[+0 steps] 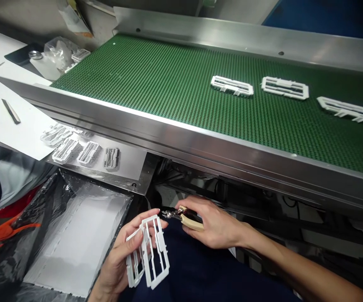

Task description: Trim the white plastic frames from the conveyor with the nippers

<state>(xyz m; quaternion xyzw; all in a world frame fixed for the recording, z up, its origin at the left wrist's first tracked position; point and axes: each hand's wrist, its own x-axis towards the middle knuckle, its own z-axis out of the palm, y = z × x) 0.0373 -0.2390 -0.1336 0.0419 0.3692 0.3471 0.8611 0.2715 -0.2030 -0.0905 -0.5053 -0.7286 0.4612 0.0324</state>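
My left hand grips two white plastic frames, one tilted in front of the other, both with slotted openings. To its right, my right hand is wrapped round a pair of side cutters with cream-coloured handles. The cutters' jaws point left toward the upper end of the held frames; whether they touch is hard to make out. Three similar white frames lie on the green conveyor belt: one near its middle, another beside it and the last at the right.
Stacks of white frames stand on a metal table left of the conveyor. A box lined with black plastic sits below, an orange clamp at its left. A knife-like tool lies on white paper. The conveyor's metal side runs across the view.
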